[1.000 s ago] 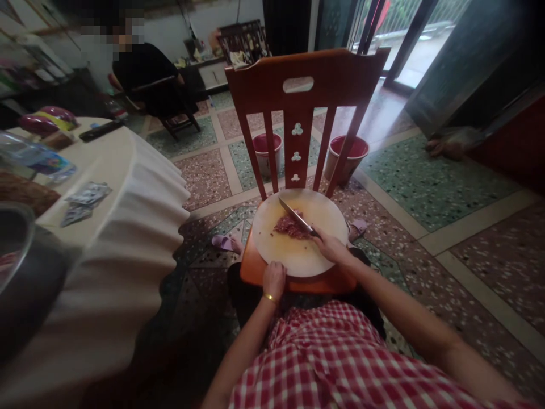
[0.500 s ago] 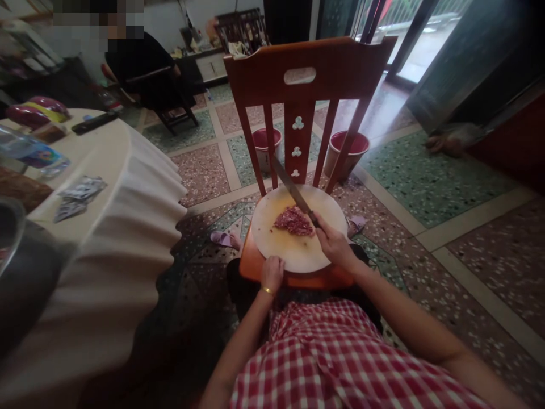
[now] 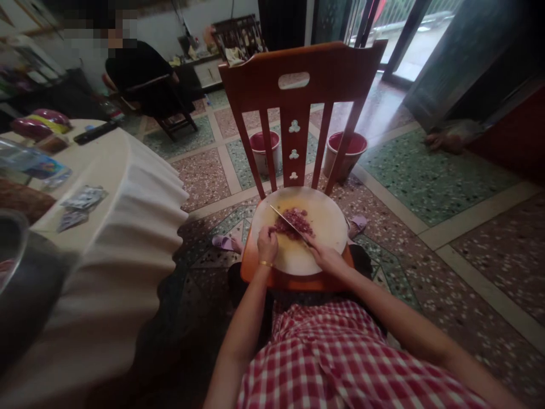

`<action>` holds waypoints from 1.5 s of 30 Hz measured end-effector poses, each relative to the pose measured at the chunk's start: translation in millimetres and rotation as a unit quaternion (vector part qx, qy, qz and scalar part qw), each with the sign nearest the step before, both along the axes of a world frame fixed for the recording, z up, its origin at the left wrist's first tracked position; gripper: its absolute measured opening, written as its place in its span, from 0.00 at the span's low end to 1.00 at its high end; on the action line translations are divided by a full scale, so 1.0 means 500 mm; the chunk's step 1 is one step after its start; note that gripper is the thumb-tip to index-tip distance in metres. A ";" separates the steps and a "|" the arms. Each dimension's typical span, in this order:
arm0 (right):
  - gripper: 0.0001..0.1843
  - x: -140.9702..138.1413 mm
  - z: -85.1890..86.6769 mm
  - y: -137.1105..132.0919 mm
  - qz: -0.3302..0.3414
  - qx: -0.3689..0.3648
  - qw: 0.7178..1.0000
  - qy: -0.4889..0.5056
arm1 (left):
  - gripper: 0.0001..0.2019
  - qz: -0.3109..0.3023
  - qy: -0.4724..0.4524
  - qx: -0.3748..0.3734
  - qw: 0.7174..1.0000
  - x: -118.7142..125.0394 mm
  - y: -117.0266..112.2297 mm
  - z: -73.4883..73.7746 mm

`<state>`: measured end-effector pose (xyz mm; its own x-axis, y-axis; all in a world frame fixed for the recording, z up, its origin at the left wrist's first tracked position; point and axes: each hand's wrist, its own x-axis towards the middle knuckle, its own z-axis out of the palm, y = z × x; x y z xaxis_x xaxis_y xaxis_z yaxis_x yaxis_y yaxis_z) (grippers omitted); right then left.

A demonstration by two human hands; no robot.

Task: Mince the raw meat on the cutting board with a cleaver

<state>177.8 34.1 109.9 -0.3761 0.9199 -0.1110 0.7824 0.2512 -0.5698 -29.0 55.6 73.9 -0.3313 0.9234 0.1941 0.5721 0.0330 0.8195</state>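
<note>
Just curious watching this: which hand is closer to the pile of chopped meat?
Left. The left hand rests beside the meat, about touching it; the right hand grips the knife farther back.

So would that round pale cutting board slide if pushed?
Possibly: the round pale cutting board overhangs the orange wooden chair seat, so a shove might tip it. It looks thick, probably heavy and stiff. The left hand resting on it likely steadies it.

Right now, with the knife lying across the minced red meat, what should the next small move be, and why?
Probably lift the steel knife in the right hand for another chop: the red minced meat looks coarse, and the left hand rests beside it on the round pale board.
</note>
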 end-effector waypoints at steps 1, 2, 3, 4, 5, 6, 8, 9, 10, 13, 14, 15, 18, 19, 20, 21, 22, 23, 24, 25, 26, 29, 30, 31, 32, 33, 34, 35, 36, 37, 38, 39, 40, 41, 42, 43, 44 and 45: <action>0.25 0.002 0.004 0.002 -0.003 -0.007 1.000 -0.005 | 0.08 -0.002 -0.004 -0.007 1.000 0.000 0.006 -0.001; 0.25 0.005 0.009 0.003 -0.006 0.004 1.000 0.003 | 0.08 0.001 -0.012 -0.012 1.000 0.000 0.012 -0.001; 0.25 0.006 0.014 0.004 -0.008 0.026 0.999 0.022 | 0.08 0.006 -0.022 -0.011 1.000 0.001 0.018 -0.001; 0.26 0.007 0.017 0.004 -0.010 0.052 0.998 0.045 | 0.08 0.012 -0.031 -0.003 0.999 0.003 0.024 0.002; 0.26 0.007 0.017 0.003 -0.012 0.072 0.995 0.065 | 0.09 0.019 -0.038 0.010 0.999 0.005 0.030 0.006; 0.27 0.007 0.013 0.003 -0.016 0.078 0.994 0.075 | 0.09 0.022 -0.040 0.024 0.999 0.008 0.036 0.011; 0.27 0.008 -0.001 0.002 -0.029 0.046 0.997 0.057 | 0.10 0.019 -0.037 0.040 0.998 0.012 0.044 0.019; 0.26 0.010 -0.006 0.003 -0.035 0.020 0.998 0.038 | 0.10 0.014 -0.035 0.040 0.998 0.013 0.046 0.020; 0.25 0.012 -0.007 0.003 -0.038 0.000 0.999 0.022 | 0.10 0.010 -0.034 0.035 0.999 0.011 0.045 0.019; 0.25 0.017 0.012 0.001 -0.035 0.028 0.998 0.045 | 0.11 0.019 -0.037 0.008 0.999 -0.005 0.029 -0.005; 0.25 0.018 0.020 -0.001 -0.034 0.055 0.996 0.068 | 0.11 0.030 -0.035 0.000 0.999 -0.013 0.020 -0.018; 0.26 0.018 0.025 -0.003 -0.035 0.078 0.992 0.089 | 0.11 0.040 -0.028 -0.006 0.999 -0.022 0.009 -0.031; 0.27 0.019 0.002 -0.007 -0.047 0.063 0.992 0.101 | 0.12 0.034 0.028 -0.028 0.999 -0.042 -0.029 -0.066; 0.26 0.020 -0.014 -0.005 -0.053 0.035 0.994 0.095 | 0.12 0.020 0.059 -0.044 0.997 -0.045 -0.042 -0.075; 0.26 0.023 -0.032 -0.003 -0.058 0.008 0.994 0.094 | 0.12 0.003 0.095 -0.065 0.993 -0.046 -0.054 -0.081; 0.25 0.026 -0.046 0.001 -0.065 -0.014 0.992 0.105 | 0.13 -0.013 0.134 -0.089 0.987 -0.045 -0.064 -0.086; 0.25 0.030 -0.056 0.004 -0.075 -0.028 0.988 0.131 | 0.15 -0.027 0.172 -0.112 0.978 -0.041 -0.071 -0.089; 0.25 0.035 -0.060 0.005 -0.089 -0.041 0.981 0.169 | 0.17 -0.041 0.207 -0.130 0.969 -0.036 -0.075 -0.091; 0.25 0.042 -0.057 0.004 -0.106 -0.059 0.969 0.214 | 0.18 -0.055 0.233 -0.143 0.960 -0.030 -0.075 -0.092; 0.27 0.050 -0.050 -0.001 -0.125 -0.086 0.953 0.262 | 0.17 -0.068 0.250 -0.152 0.954 -0.024 -0.071 -0.092; 0.29 0.060 -0.039 -0.010 -0.146 -0.120 0.933 0.308 | 0.16 -0.082 0.257 -0.155 0.950 -0.016 -0.063 -0.091; 0.34 0.099 -0.013 -0.056 -0.216 -0.206 0.861 0.412 | 0.15 -0.112 0.247 -0.137 0.953 0.004 -0.028 -0.084; 0.35 0.113 -0.012 -0.075 -0.242 -0.219 0.839 0.435 | 0.15 -0.118 0.239 -0.122 0.956 0.011 -0.016 -0.081; 0.35 0.127 -0.015 -0.094 -0.269 -0.225 0.820 0.452 | 0.14 -0.124 0.233 -0.104 0.959 0.017 -0.006 -0.078; 0.35 0.140 -0.024 -0.111 -0.296 -0.228 0.803 0.465 | 0.13 -0.129 0.227 -0.087 0.961 0.022 0.001 -0.076; 0.35 0.152 -0.036 -0.125 -0.319 -0.229 0.787 0.476 | 0.12 -0.134 0.222 -0.072 0.963 0.027 0.005 -0.075; 0.35 0.163 -0.051 -0.137 -0.340 -0.227 0.773 0.484 | 0.12 -0.137 0.217 -0.062 0.964 0.031 0.005 -0.076; 0.34 0.172 -0.068 -0.146 -0.357 -0.225 0.762 0.491 | 0.11 -0.139 0.212 -0.057 0.966 0.034 0.003 -0.078; 0.34 0.180 -0.085 -0.152 -0.370 -0.222 0.754 0.495 | 0.11 -0.140 0.207 -0.056 0.967 0.036 -0.002 -0.081; 0.34 0.186 -0.100 -0.157 -0.380 -0.219 0.749 0.496 | 0.11 -0.142 0.201 -0.057 0.968 0.037 -0.008 -0.085; 0.35 0.190 -0.113 -0.160 -0.387 -0.216 0.748 0.494 | 0.11 -0.144 0.194 -0.060 0.968 0.038 -0.016 -0.089; 0.35 0.192 -0.124 -0.162 -0.391 -0.216 0.748 0.490 | 0.11 -0.145 0.188 -0.064 0.969 0.037 -0.023 -0.094; 0.36 0.191 -0.131 -0.165 -0.393 -0.220 0.750 0.485 | 0.11 -0.144 0.181 -0.068 0.970 0.035 -0.029 -0.098; 0.36 0.188 -0.136 -0.168 -0.392 -0.227 0.751 0.480 | 0.11 -0.140 0.176 -0.072 0.972 0.033 -0.034 -0.102; 0.37 0.181 -0.139 -0.171 -0.391 -0.234 0.751 0.478 | 0.11 -0.136 0.171 -0.074 0.973 0.031 -0.038 -0.104; 0.37 0.170 -0.140 -0.173 -0.389 -0.242 0.750 0.478 | 0.11 -0.132 0.167 -0.075 0.974 0.030 -0.041 -0.106; 0.37 0.156 -0.140 -0.175 -0.383 -0.249 0.749 0.480 | 0.11 -0.130 0.165 -0.075 0.975 0.028 -0.044 -0.107; 0.37 0.139 -0.140 -0.174 -0.373 -0.256 0.750 0.482 | 0.11 -0.129 0.165 -0.074 0.975 0.028 -0.046 -0.107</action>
